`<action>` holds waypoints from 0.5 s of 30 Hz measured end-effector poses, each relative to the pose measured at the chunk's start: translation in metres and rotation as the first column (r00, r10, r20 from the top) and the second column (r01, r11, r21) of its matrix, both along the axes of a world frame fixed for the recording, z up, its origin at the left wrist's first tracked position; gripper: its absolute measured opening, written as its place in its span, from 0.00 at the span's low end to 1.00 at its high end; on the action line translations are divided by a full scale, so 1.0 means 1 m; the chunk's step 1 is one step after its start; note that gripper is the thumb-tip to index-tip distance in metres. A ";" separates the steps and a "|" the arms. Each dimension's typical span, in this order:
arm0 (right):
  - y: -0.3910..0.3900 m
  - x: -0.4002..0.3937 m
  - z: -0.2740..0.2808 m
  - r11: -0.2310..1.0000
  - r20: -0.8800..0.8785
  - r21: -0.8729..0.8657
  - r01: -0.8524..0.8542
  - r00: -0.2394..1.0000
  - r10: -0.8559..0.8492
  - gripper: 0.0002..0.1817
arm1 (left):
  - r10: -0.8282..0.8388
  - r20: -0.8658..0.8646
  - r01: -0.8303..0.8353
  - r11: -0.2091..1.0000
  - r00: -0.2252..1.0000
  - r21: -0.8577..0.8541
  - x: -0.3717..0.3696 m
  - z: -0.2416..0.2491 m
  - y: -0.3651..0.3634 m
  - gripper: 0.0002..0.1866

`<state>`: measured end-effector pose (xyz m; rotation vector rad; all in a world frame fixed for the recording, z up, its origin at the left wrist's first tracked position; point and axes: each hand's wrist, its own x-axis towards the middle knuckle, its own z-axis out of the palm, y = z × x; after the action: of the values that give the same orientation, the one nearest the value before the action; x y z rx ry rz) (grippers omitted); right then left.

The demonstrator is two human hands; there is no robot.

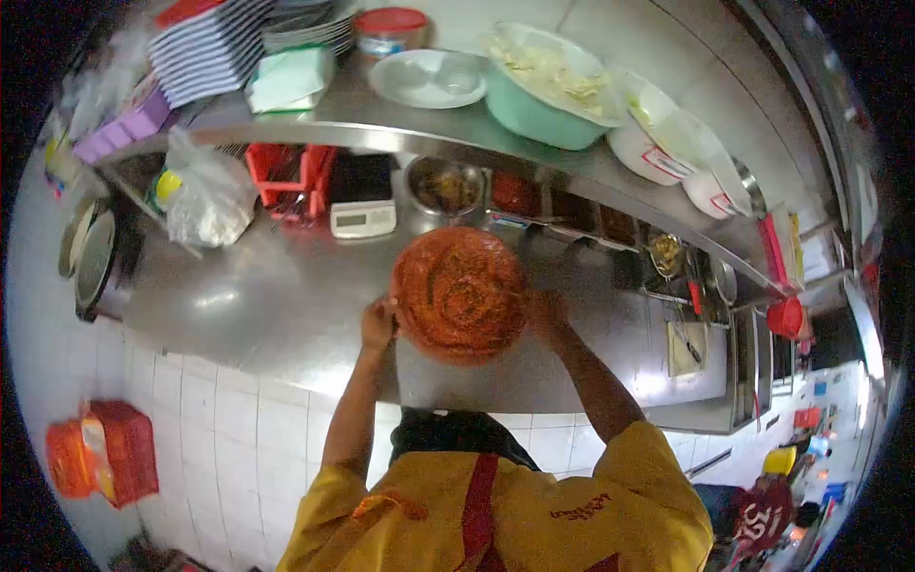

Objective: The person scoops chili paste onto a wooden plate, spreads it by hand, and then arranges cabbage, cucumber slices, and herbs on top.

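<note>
A large round bowl of red-orange sauce or paste (459, 294) is at the middle of the steel counter, between my two hands. My left hand (379, 322) grips its left rim, with the fingers closed on the edge. At the right rim is my right hand (546, 313), blurred, so its fingers and anything in them cannot be made out. Just behind the large bowl stand a metal bowl of brown food (445, 187) and a white scale (363, 218).
The steel counter (257, 315) runs along a shelf (410, 138) holding stacked plates and a green tub (548, 110). Red baskets (286, 181) and a plastic bag (212, 195) stand back left. A cutting board with a knife (686, 349) lies right. Another person (762, 515) is at lower right.
</note>
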<state>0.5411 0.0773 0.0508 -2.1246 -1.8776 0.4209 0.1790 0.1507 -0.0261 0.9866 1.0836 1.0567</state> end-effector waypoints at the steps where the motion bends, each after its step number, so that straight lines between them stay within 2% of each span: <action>1: -0.009 -0.005 0.001 0.999 -0.003 0.042 0.020 1.000 -0.020 0.18 | -0.007 -0.057 0.009 0.999 0.998 0.035 -0.001 0.015 -0.003 0.22; 2: -0.022 -0.014 0.001 0.996 -0.009 0.083 0.025 1.000 -0.025 0.17 | -0.018 -0.113 0.026 0.997 0.993 0.070 -0.001 0.021 -0.006 0.22; 4: -0.046 -0.029 0.001 0.990 -0.004 0.139 0.035 0.999 -0.035 0.16 | 0.007 -0.157 0.034 0.965 0.988 0.258 -0.003 -0.002 0.000 0.23; 5: -0.056 -0.032 -0.001 0.984 0.002 0.170 0.049 0.999 -0.050 0.15 | -0.064 0.004 0.064 0.997 0.998 0.053 -0.001 0.005 -0.003 0.22; 6: -0.064 -0.034 -0.003 0.976 0.004 0.208 0.061 0.998 -0.064 0.14 | -0.174 0.063 0.170 0.984 0.983 0.058 -0.011 -0.007 0.001 0.21; 7: -0.068 -0.035 -0.005 0.968 0.034 0.243 0.057 0.997 -0.067 0.14 | -0.076 -0.205 0.112 0.979 0.976 0.171 -0.012 -0.040 0.012 0.21; 8: -0.071 -0.033 -0.008 0.961 0.073 0.271 0.050 0.995 -0.072 0.13 | -0.089 -0.183 0.109 0.989 0.979 0.101 -0.008 -0.024 0.006 0.19; 10: -0.075 -0.028 -0.017 0.979 0.263 0.198 -0.044 0.965 -0.010 0.13 | -0.042 -0.199 0.102 0.948 0.979 0.301 -0.004 -0.033 0.003 0.15; 11: -0.069 -0.021 -0.018 0.985 0.378 0.138 -0.106 0.925 0.047 0.14 | -0.029 -0.161 0.060 0.979 0.987 0.193 -0.005 -0.032 0.004 0.14; 13: -0.071 0.001 -0.002 0.992 0.173 -0.093 -0.081 0.980 0.096 0.13 | 0.042 -0.082 -0.046 0.998 0.996 -0.048 -0.003 -0.033 -0.004 0.11; 15: -0.086 0.017 0.017 0.990 -0.129 -0.135 -0.052 0.991 0.035 0.12 | 0.054 0.080 -0.054 0.999 0.995 -0.002 0.003 -0.032 -0.019 0.09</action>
<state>0.5581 -0.0089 0.0675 -2.0907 -1.8754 0.6967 0.1819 0.1314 -0.0576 0.9119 1.0497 1.1305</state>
